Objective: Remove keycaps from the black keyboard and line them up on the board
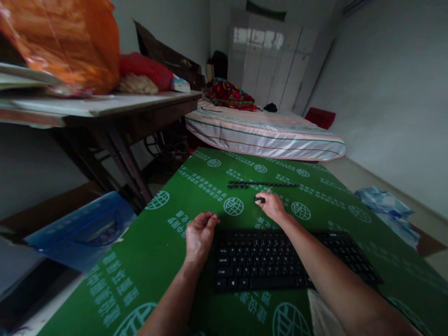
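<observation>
A black keyboard (280,259) lies on a green printed table cover (147,261). My left hand (199,233) rests at the keyboard's top left corner, fingers curled inward, with nothing visible in them. Past the keyboard's far edge, my right hand (272,206) pinches a small black piece (259,199), perhaps a keycap. Beyond it, a row of small black pieces (262,184) lies in a line on the cover.
A dark wooden table (115,109) with an orange bag (66,42) and red bundle stands at the left. A blue folder (84,228) lies below it. A striped mattress (266,133) is behind, with white cupboards beyond. Blue cloth (385,205) lies on the floor at right.
</observation>
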`<state>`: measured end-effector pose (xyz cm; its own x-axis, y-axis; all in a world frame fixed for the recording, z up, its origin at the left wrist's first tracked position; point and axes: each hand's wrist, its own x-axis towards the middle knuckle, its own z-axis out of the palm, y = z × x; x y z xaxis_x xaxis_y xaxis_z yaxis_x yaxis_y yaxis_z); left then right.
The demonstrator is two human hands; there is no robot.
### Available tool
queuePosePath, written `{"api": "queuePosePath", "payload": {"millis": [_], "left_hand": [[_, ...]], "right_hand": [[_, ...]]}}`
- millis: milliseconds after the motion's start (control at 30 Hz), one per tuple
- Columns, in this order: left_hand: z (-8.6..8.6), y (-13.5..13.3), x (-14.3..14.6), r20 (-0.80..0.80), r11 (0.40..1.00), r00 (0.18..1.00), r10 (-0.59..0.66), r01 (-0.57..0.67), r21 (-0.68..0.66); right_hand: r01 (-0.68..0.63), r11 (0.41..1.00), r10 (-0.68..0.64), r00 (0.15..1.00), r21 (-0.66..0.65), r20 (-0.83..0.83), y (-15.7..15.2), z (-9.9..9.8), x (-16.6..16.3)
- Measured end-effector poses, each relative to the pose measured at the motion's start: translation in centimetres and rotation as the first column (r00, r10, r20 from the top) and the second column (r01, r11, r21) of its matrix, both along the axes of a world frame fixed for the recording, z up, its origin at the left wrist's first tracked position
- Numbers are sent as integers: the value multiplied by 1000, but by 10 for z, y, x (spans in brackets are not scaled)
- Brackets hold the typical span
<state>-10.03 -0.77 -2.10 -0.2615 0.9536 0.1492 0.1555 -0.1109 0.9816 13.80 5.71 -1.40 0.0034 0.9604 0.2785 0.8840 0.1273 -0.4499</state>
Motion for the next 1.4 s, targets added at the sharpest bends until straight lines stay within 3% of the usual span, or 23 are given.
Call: {"api": "queuePosePath", "payload": {"millis": [133, 500, 1400], "left_hand": [[1, -2, 1, -206, 999, 978, -29, 21, -39], [5, -7, 4, -414, 991, 906, -82, 30, -129], [8, -7, 5, -446, 983, 888, -109, 30, -180]], "right_hand": [[30, 999, -29, 999, -33, 38, 23, -7, 3], [26, 996, -19, 996, -86, 82, 59, -11, 1], [-9, 997, 11, 1000, -74, 27, 85, -24, 2]]}}
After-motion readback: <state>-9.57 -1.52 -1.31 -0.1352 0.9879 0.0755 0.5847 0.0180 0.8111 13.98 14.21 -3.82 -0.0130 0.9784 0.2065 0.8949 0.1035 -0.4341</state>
